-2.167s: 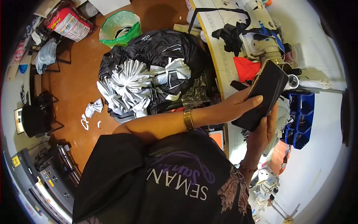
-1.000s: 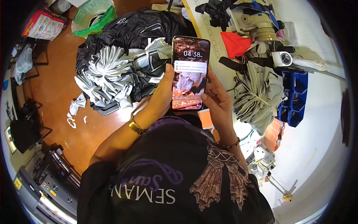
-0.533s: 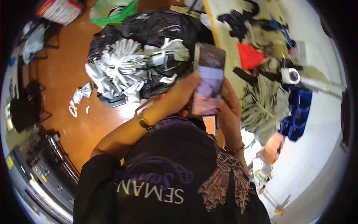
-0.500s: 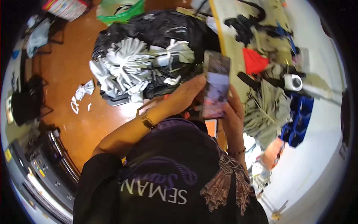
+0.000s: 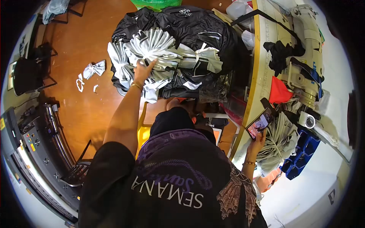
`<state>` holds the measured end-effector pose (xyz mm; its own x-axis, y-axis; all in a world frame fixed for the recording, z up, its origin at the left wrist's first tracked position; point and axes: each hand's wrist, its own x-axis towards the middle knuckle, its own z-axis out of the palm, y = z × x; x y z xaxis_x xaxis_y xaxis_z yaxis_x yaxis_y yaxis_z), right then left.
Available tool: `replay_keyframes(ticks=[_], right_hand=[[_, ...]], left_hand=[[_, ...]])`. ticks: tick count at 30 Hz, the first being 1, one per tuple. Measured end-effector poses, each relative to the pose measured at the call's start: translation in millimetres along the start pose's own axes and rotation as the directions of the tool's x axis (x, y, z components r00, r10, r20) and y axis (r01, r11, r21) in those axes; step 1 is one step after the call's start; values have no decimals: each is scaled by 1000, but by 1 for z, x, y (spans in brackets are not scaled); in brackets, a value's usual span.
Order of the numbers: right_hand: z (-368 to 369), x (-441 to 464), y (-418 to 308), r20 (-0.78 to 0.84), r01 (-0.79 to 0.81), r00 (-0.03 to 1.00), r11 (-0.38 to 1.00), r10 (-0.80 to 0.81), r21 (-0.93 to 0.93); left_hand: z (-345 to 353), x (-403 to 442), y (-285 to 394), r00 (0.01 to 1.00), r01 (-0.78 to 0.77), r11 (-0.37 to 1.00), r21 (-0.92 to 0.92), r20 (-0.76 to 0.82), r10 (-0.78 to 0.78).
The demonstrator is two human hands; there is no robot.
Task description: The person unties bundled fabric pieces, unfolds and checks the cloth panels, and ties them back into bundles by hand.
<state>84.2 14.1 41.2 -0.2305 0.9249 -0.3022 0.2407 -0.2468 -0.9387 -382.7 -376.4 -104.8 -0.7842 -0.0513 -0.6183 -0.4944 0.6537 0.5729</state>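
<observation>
My left hand [image 5: 144, 72], with a gold band at the wrist, lies on the lower middle of a pleated grey-white fabric bundle [image 5: 161, 43]. Its visible fingers are apart; the others are hidden. That bundle sits on a black garment [image 5: 171, 21], beside a second tied grey bundle [image 5: 211, 59]. At the right, my right hand [image 5: 259, 140] holds a lit phone [image 5: 260, 122], its fingers round the lower end. The phone is over the edge of the long table, next to another pleated grey bundle [image 5: 279, 142].
Along the long table [image 5: 262, 49] lie black straps [image 5: 281, 57], a red cloth [image 5: 280, 90] and a white machine [image 5: 308, 34]. Blue bins [image 5: 302, 152] stand beyond. A grey bow-like cloth [image 5: 94, 69] is on the floor, with a large machine [image 5: 42, 152] at the lower left.
My left hand has let go of the phone and reached out to the pleated bundle. My right hand has carried the phone right, towards the table. The head view has shifted.
</observation>
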Motion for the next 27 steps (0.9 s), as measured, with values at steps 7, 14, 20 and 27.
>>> replay_keyframes(ticks=[7, 14, 20, 27], right_hand=[[22, -27, -25, 53, 205, 978, 889, -202, -409], [64, -35, -59, 177, 302, 950, 895, -256, -329], [171, -73, -59, 471, 340, 864, 895, -177, -289], [251, -72, 40, 860, 543, 490, 822, -145, -171]], left_hand=[[14, 12, -15, 999, 0, 995, 101, 51, -5], [24, 19, -36, 985, -168, 983, -79, -54, 164], [38, -10, -5, 910, -354, 919, 173, -164, 381], [91, -81, -77, 582, -628, 621, 469, -246, 775]])
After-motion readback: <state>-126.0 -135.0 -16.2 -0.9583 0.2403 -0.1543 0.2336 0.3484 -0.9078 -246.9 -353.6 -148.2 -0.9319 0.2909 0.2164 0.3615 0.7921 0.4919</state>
